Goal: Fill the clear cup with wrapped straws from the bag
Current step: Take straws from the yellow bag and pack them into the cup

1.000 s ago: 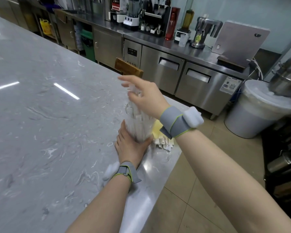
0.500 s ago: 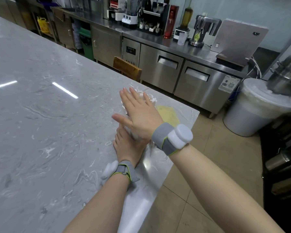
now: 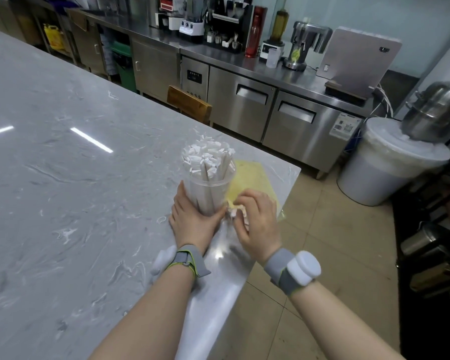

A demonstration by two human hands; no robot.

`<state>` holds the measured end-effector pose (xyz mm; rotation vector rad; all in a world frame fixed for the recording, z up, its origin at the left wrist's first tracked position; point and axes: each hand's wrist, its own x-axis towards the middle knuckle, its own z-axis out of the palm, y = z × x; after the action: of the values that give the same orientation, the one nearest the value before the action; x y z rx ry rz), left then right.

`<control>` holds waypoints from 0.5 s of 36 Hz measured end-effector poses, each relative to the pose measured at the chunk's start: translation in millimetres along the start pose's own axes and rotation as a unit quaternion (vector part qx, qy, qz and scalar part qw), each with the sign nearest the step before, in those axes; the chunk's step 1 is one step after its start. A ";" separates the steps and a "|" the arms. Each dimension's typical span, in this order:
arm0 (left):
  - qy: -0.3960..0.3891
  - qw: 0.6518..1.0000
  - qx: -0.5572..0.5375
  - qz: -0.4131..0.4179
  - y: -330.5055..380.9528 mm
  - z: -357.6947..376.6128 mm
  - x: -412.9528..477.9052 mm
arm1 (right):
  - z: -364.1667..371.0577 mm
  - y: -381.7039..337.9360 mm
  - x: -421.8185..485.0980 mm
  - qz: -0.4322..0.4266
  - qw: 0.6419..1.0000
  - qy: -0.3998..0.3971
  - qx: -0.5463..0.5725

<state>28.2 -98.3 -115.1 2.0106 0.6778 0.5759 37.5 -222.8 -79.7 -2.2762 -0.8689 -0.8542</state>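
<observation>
A clear cup (image 3: 209, 189) stands upright near the counter's right corner, packed with white wrapped straws (image 3: 208, 157) that rise well above its rim. My left hand (image 3: 192, 219) wraps around the cup's lower part from the left. Just right of the cup lies a flat yellowish bag (image 3: 252, 181) on the counter. My right hand (image 3: 257, 222) rests at the bag's near end with its fingers curled over a few loose wrapped straws (image 3: 234, 213). How firmly it holds them is hidden by the fingers.
The grey marble counter (image 3: 76, 190) ends at an edge (image 3: 276, 227) just right of my hands, with tiled floor below. A wooden chair back (image 3: 189, 103) stands beyond the far edge. Steel cabinets with appliances line the back, and a white bin (image 3: 387, 167) stands at right.
My right hand left the top of the straws, which it pressed flat half a second ago, and dropped to the loose straws beside the cup. My left hand stayed on the cup.
</observation>
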 end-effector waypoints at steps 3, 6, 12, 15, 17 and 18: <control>0.007 1.000 0.001 0.006 -2.9 2.0 -0.6 | -6.8 13.7 -15.7 0.028 0.996 -0.068 -0.055; 0.005 1.000 -0.001 0.009 -4.0 3.2 0.3 | -7.8 24.3 -23.5 0.087 0.988 -0.092 -0.092; 0.013 1.000 -0.002 0.017 -5.0 3.7 1.4 | 7.3 33.2 -6.4 0.231 0.934 -0.254 -0.103; 0.014 1.000 -0.003 0.020 -4.0 3.8 1.5 | 15.2 31.0 14.4 0.270 0.905 -0.311 -0.109; 0.011 1.000 -0.005 0.020 -4.4 3.9 1.6 | 22.6 32.3 29.2 0.324 0.888 -0.314 -0.085; 0.011 1.000 -0.005 0.021 -4.7 3.9 1.5 | 26.2 33.4 35.5 0.354 0.879 -0.311 -0.074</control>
<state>30.7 -97.7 -120.9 2.0166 0.6462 0.6248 92.1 -213.3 -79.9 -2.7467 -0.1307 0.1640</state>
